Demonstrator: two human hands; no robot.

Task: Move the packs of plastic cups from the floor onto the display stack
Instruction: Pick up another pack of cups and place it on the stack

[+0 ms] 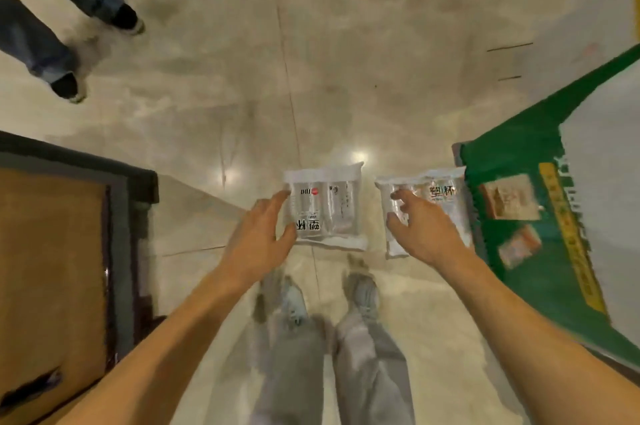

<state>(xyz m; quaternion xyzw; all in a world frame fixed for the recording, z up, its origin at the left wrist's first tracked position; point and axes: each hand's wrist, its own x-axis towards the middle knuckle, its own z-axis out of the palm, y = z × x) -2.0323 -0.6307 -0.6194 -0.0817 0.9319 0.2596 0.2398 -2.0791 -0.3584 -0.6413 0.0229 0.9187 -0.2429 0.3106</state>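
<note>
Spread wide, my left grip [258, 234] hovers at the left pack [325, 206], my right grip [427, 230] at the right pack [445, 196], to lift both at once.

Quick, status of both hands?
Left hand: open, fingers spread at the left cup pack, not gripping.
Right hand: open, over the right cup pack, not gripping.

Under me, a glossy beige marbled floor [346, 61] reflects lights; a dark-framed brown panel [52, 251] sits left, a green sign [512, 161] right.
</note>
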